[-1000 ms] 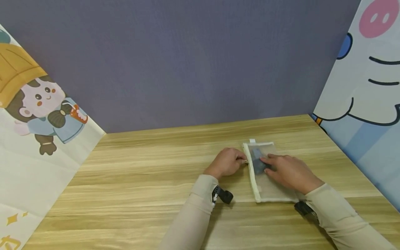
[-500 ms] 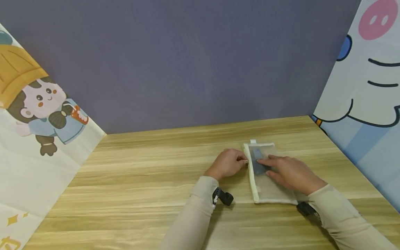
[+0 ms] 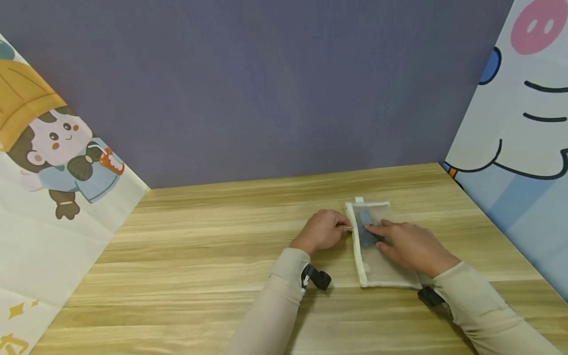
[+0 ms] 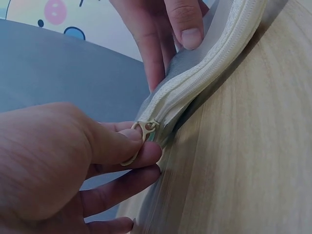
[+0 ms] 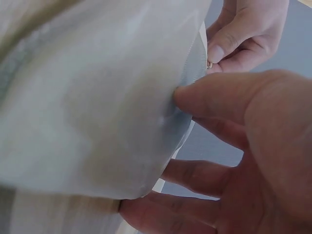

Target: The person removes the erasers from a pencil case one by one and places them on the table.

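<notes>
A translucent mesh zipper pouch [image 3: 386, 273] with cream trim lies flat on the wooden table, a dark grey-blue item [image 3: 366, 238] showing through it. The pouch's zipper [image 4: 222, 56] runs along its left side in the head view. My left hand [image 3: 323, 230] pinches the gold-coloured zipper pull [image 4: 148, 127] between thumb and index finger, at the zipper edge. Resting on the pouch, my right hand [image 3: 410, 245] presses with its extended index finger and thumb over the dark item. In the right wrist view the thumb [image 5: 214, 97] touches the mesh, which bulges towards the camera.
The wooden table [image 3: 199, 256] extends left and in front of the pouch. A grey-purple panel [image 3: 284, 88] stands at the back. Cartoon-printed panels [image 3: 523, 162] flank both sides. A small white tab [image 3: 359, 199] sticks out from the pouch's far end.
My right index finger has straightened and slid slightly left over the dark item. The left hand keeps its pinch on the zipper pull at about the same spot.
</notes>
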Motion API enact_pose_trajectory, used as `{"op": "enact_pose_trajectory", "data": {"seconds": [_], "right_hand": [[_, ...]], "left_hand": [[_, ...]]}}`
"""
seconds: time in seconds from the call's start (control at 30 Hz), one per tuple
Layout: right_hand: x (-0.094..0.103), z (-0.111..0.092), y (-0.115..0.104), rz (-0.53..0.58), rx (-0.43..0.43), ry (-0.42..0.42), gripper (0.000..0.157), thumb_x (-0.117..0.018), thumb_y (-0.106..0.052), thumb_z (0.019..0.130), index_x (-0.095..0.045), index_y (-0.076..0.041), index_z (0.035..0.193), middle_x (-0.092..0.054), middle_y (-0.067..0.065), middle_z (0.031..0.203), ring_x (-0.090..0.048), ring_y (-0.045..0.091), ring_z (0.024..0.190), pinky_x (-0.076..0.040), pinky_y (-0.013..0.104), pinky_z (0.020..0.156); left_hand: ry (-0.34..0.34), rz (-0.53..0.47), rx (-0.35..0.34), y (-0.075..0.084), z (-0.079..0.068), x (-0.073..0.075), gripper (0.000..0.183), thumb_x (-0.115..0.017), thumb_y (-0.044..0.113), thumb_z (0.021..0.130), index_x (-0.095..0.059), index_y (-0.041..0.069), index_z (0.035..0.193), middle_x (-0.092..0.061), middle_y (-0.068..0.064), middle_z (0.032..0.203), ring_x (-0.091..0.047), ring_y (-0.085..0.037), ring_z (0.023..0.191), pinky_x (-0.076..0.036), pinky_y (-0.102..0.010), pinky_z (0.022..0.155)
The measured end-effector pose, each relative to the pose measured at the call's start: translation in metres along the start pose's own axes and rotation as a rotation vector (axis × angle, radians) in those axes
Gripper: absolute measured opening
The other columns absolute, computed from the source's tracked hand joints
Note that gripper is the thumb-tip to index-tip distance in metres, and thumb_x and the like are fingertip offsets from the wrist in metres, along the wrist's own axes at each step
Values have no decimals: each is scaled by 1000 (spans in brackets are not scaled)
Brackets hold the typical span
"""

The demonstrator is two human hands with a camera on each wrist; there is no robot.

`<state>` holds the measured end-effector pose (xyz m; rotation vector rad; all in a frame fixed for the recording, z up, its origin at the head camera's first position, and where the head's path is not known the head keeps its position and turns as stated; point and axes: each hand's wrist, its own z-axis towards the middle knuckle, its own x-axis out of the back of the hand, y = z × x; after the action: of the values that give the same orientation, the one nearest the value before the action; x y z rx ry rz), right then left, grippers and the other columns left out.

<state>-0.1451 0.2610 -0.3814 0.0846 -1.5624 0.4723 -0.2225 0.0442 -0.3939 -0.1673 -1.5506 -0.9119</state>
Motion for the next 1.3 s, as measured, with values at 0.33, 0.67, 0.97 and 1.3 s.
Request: {"op": "enact_pose_trajectory", "data": {"seconds": [0.33, 0.67, 0.97, 1.3], "right_hand": [[-1, 1, -3, -41, -18, 8, 46, -68, -33, 96, -62, -18, 139, -52, 32, 138, -58, 23, 60, -44, 38, 54], [-3, 3, -4, -52, -43, -13, 50, -68, -37, 96, -60, -19, 141, -51, 32, 140, -66, 35, 78, -47, 42, 57], [-5, 3, -1, -70, -39, 9, 51, -69, -38, 95, -60, -20, 142, -52, 31, 139, -64, 48, 98, -50, 48, 62], [-5, 3, -1, -64, -41, 6, 51, -68, -39, 95, -59, -20, 142, -51, 31, 139, -63, 50, 101, -50, 50, 63]], "left_hand": [[-48, -77, -2, -1, 0, 1, 18, -62, 20, 101, -78, 19, 109, -72, 10, 107, -62, 0, 94, -47, -18, 85], [-75, -116, 9, -1, -2, 4, 17, -62, 19, 102, -78, 19, 108, -71, 12, 101, -59, 2, 87, -47, -17, 80], [-78, -103, 32, 1, -6, 6, 16, -63, 19, 100, -78, 20, 106, -71, 13, 99, -61, 2, 87, -48, -17, 78], [-81, -95, 28, 0, -10, 4, 15, -65, 20, 100, -78, 20, 106, -71, 14, 98, -59, 3, 84, -47, -16, 76]]}}
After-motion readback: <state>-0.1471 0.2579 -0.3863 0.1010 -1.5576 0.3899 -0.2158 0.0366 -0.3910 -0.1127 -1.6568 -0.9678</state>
